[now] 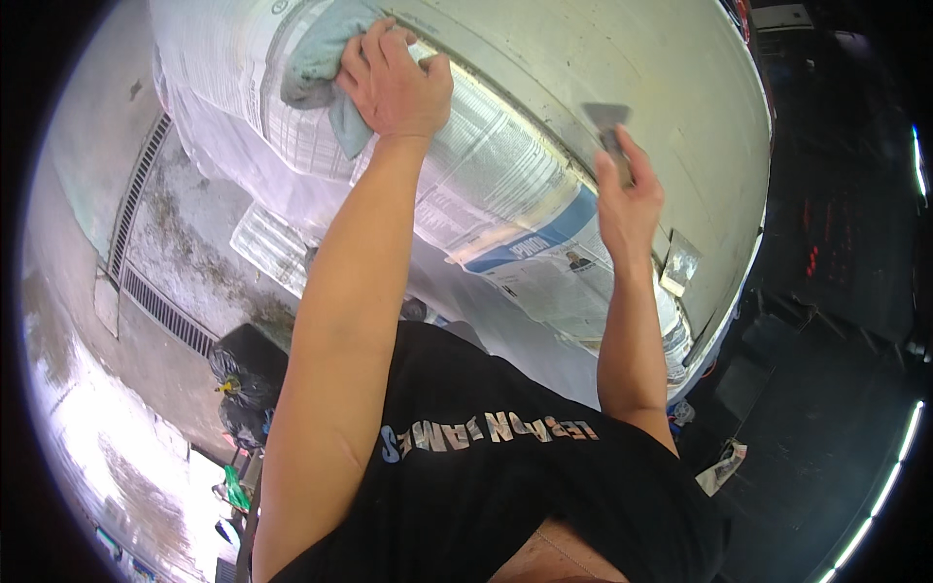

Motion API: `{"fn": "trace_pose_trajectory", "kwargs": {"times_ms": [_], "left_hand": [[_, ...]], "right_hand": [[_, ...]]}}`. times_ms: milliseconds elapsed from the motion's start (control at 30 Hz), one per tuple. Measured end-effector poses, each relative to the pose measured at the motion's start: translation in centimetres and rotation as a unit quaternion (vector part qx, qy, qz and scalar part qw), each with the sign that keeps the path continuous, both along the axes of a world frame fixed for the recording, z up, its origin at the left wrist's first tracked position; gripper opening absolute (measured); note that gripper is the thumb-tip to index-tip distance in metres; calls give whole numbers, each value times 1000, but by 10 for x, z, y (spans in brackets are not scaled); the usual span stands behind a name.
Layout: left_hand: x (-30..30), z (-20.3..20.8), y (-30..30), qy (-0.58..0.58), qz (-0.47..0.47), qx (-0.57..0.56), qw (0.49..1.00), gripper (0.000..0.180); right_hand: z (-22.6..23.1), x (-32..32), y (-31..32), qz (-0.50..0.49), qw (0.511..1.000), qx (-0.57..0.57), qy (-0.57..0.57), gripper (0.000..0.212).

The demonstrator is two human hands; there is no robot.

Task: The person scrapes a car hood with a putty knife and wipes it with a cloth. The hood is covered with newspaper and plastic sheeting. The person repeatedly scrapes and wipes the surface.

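Note:
My left hand (394, 83) presses a grey-blue cloth (330, 49) against the newspaper masking (476, 146) along the edge of a large pale panel (544, 49). Its fingers are bent over the cloth, which bunches up to the left of them and hangs down below. My right hand (632, 199) grips a putty knife (609, 121) by its dark handle. The flat, flared blade points away from me over the pale panel; whether it touches the surface, I cannot tell. Newspaper covers the strip between my two forearms.
A small flat square piece (682, 260) lies on the panel's right side, close to my right wrist. Clear plastic sheeting (219, 155) drapes over the left side. Black bags (248, 374) and a floor drain grate (165, 311) are at the left; the right side is dark.

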State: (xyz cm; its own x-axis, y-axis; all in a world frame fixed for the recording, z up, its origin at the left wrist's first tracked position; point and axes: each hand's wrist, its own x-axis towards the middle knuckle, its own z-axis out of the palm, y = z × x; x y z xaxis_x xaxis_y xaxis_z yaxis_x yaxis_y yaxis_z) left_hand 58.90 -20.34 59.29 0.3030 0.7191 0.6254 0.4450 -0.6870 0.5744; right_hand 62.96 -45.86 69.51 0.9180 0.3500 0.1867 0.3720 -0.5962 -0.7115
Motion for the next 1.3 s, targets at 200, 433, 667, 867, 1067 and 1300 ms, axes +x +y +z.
{"fn": "trace_pose_trajectory", "kwargs": {"times_ms": [200,433,667,867,1067,1300], "left_hand": [[-3,4,1,4,-4,-12,1000,28],[-5,7,-4,21,-7,8,1000,27],[-11,15,3,-10,-6,-49,999,31],[-56,21,66,-175,-53,-90,979,29],[-161,63,97,-403,-91,-363,835,26],[-250,58,76,-473,-191,-591,625,36]], "right_hand": [[28,-31,-87,-182,972,147,-20,45],[52,-98,-110,-188,970,153,36,44],[31,-179,-104,-226,936,264,48,63],[14,-201,-126,-189,934,302,33,62],[14,-197,-100,-236,896,361,-107,52],[-11,-173,-48,-120,910,369,146,41]]}}
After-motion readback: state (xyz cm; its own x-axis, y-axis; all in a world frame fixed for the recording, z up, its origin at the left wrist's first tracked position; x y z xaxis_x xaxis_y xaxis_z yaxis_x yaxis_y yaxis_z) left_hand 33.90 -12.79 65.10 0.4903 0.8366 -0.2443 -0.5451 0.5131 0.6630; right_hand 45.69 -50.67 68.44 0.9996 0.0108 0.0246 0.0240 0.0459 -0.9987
